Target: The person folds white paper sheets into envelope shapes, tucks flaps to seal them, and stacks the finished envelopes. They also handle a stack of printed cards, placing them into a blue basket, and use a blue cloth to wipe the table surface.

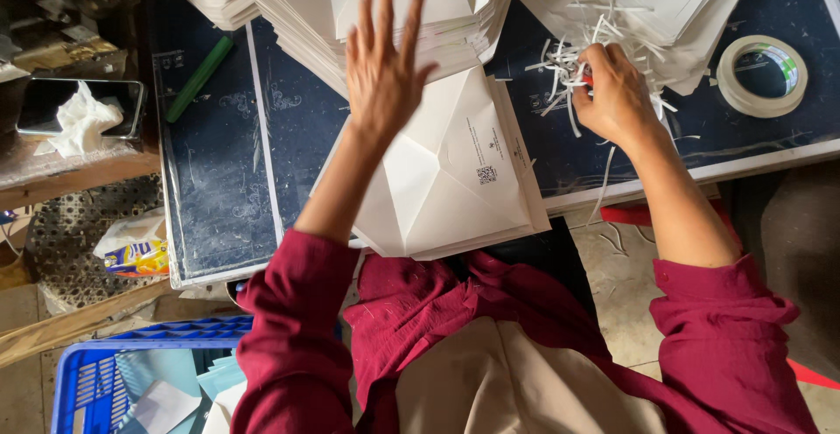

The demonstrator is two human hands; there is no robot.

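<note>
We held our left hand [382,66] flat with fingers spread above the stack of folded white envelopes [455,180] at the table's near edge. Our right hand [612,93] was curled among the white paper strips [564,71], pinching something small and red; a tape roll [761,75] lay well apart.

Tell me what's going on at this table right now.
A person in a dark red top works over a dark blue table stacked with white envelopes. The left hand is raised, fingers spread, above a stack of folded envelopes at the table's near edge, holding nothing. The right hand is closed on something small and red among a heap of white paper strips. A roll of tape lies to the right, a green stick to the left.
</note>
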